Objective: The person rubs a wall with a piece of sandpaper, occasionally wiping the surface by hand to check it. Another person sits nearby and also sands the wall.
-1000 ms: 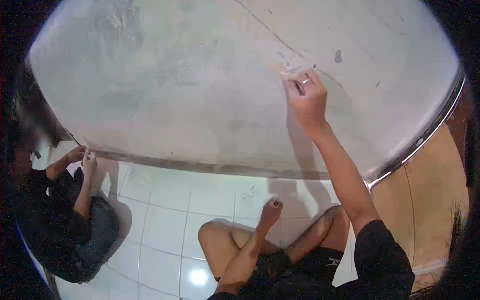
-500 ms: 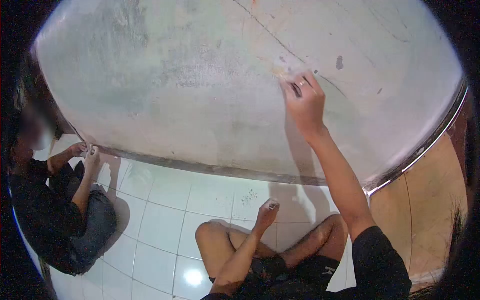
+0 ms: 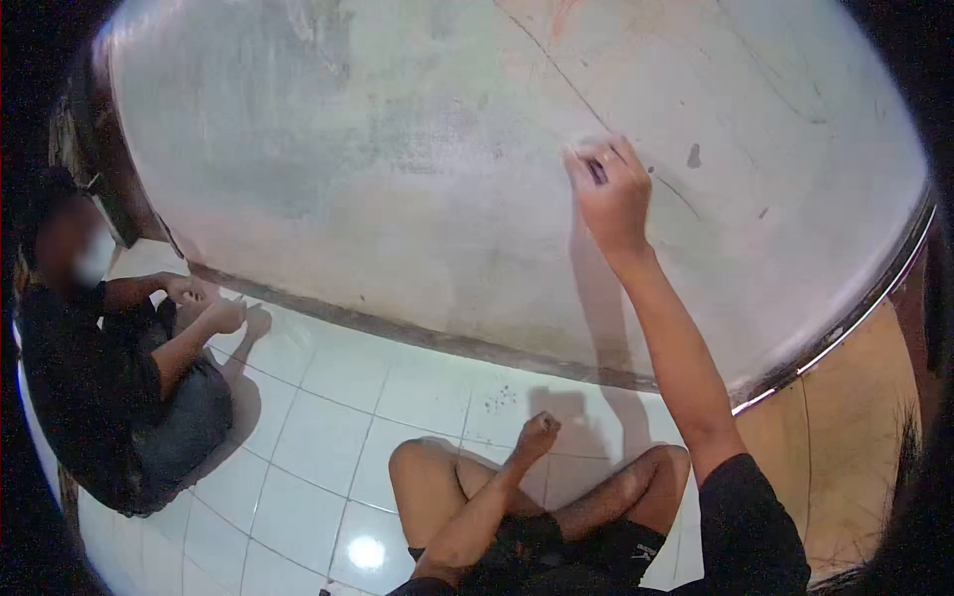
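Observation:
My right hand (image 3: 616, 199) is raised to the worn, pale wall (image 3: 417, 209), its fingers bent in a pinch. The fingertips are right at the surface, beside a long dark crack (image 3: 561, 74). Whitish blur shows at the fingertips, and I cannot tell what they hold. Low over the floor, in front of my crossed legs (image 3: 437, 472), my left hand (image 3: 539, 434) is closed in a fist; its inside is hidden.
White floor tiles (image 3: 308, 427) meet the wall along a dark lower edge (image 3: 437, 343). At the left another person (image 3: 109, 387) sits by the wall, hands together. Dark crumbs (image 3: 500, 399) lie on the tiles. Brown boards (image 3: 835, 417) stand at the right.
The view has turned slightly, shifting the wall right. My right hand stays at the wall near the crack. My left fist has turned a little. The other person's hands have moved right.

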A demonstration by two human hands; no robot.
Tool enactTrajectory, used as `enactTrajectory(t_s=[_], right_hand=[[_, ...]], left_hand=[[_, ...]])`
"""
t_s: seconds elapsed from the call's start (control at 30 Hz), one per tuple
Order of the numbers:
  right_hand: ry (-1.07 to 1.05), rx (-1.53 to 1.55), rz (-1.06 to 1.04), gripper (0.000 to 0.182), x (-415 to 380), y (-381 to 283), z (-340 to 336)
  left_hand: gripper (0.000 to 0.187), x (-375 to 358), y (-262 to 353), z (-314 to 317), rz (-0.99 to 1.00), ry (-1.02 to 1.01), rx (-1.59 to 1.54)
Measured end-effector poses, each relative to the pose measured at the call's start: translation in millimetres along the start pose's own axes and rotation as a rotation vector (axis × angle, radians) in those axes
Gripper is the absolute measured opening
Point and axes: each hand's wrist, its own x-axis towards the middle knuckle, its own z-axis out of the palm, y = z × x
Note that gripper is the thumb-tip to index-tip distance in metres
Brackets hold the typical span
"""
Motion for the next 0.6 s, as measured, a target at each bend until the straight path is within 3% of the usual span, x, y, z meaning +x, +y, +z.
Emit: enactTrajectory(t_s=[0.03,0.13,0.33,0.43,0.6], right_hand=[[0.013,0.0,-0.036,0.012,5.5,-2.7,1.0],[-0.005,0.006,0.008,0.011,-7.3,1.5,-8.9],[0.03,0.031,-0.022,0.009,9.7,-9.5,1.9],[-0.015,0.035,0.036,0.009,-19.7,2.1,-11.0],[-0.034,0.021,0.078,0.008,-20.8,-1.5,-11.8]], left_hand=[[0.024,0.7,3.0,-0.6,-0.021,0.005,-0.014],[0.024,-3.4,-0.9,-0.7,0.223,0.029,0.227],[0.025,-0.4,3.8,-0.1,-0.137,-0.073,-0.012],[0.026,-4.8,-4.9,-0.9,0.013,-0.007,0.057],[0.026,-0.3,-7.5,1.0,-0.003,0.008,-0.022]])
